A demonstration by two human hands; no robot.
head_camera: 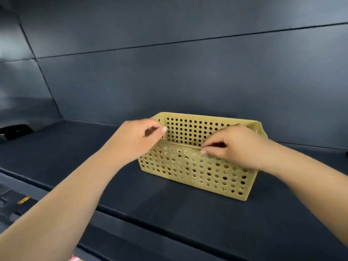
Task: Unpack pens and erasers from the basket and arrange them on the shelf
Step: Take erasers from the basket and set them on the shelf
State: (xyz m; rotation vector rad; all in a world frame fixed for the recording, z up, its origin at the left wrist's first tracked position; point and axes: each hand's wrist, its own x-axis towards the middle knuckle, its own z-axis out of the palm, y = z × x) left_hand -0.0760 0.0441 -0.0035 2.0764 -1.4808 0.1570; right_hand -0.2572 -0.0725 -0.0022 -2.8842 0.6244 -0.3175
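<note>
1. The yellow perforated basket (195,166) stands upright on the dark shelf (116,185), right of the shelf's middle and close to the back wall (188,81), well away from the front edge.
2. My left hand (131,140) is at the basket's left end, above the near rim. The fingers are curled loosely with thumb and forefinger tips drawn toward each other; I cannot tell whether they touch the rim, and I see nothing between them.
3. My right hand (233,146) is over the right half, fingers bent and close together, their tips at the near rim. Whether they already pinch something inside is hidden from me.
4. The pens and erasers are not out yet: only pale and greenish patches show through the holes of the front wall, too small to name. No piece lies on the shelf.
5. To do this step well, I judge one hand should steady the basket by its end so it does not slide toward the wall, while the other reaches down over the rim.
6. I would take a few pieces at a time, pinched firmly, and lift straight up to clear the rim.
7. The bare stretch of shelf left of the basket looks the best place to lay them in a row.
8. A small dark object (15,130) sits at the shelf's far left corner; I would keep clear of it.
</note>
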